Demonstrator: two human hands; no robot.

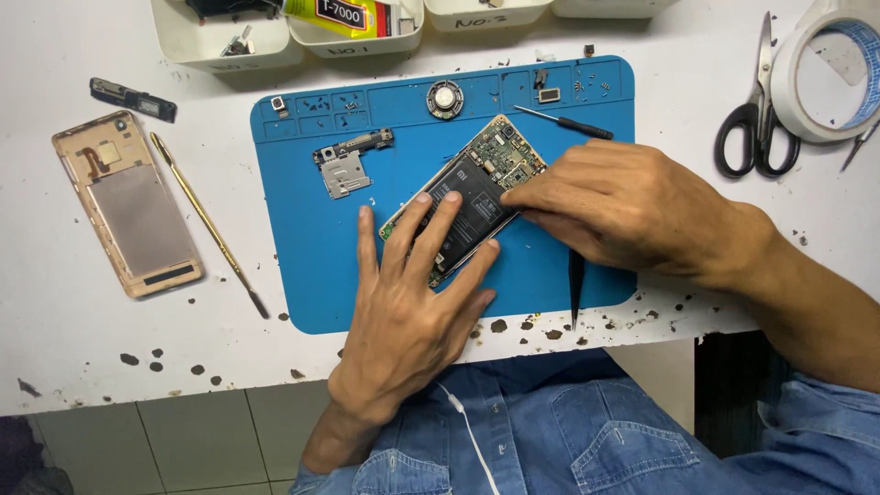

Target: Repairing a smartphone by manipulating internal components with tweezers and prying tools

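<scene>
On the blue mat [302, 275] of the white surface [92, 339], the left hand [412, 302] presses flat, grip open, on the opened phone [477, 183] while the right hand [632, 206] pinches at its battery edge, apparently prying it; steady, gentle leverage seems needed next.

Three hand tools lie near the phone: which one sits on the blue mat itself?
The small black-handled screwdriver, above the right hand. The gold pry tool lies on the white table left of the mat; the scissors lie off to its right.
</scene>
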